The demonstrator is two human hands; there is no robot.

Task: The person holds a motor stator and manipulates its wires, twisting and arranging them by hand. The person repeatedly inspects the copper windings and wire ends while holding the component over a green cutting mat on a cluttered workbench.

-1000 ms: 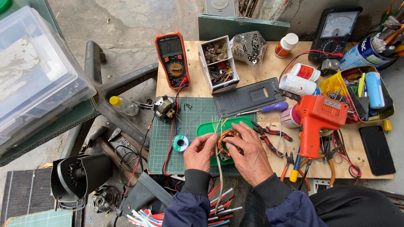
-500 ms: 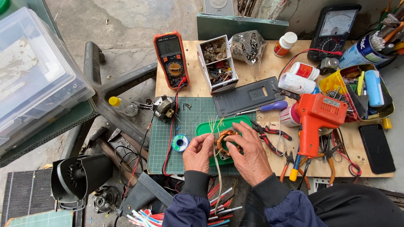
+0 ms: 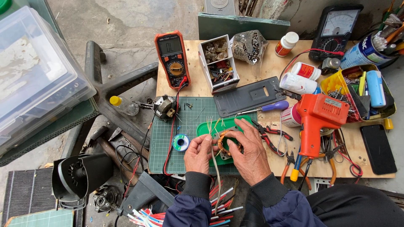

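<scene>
Both hands grip a copper coil over a green tray on the cutting mat: the left hand pinches its loose wires, the right hand wraps its side, with a solder spool just left and red pliers right

Glossy copper coil — matt rubber mat

Bright, even daylight; sharp, shadowless.
</scene>
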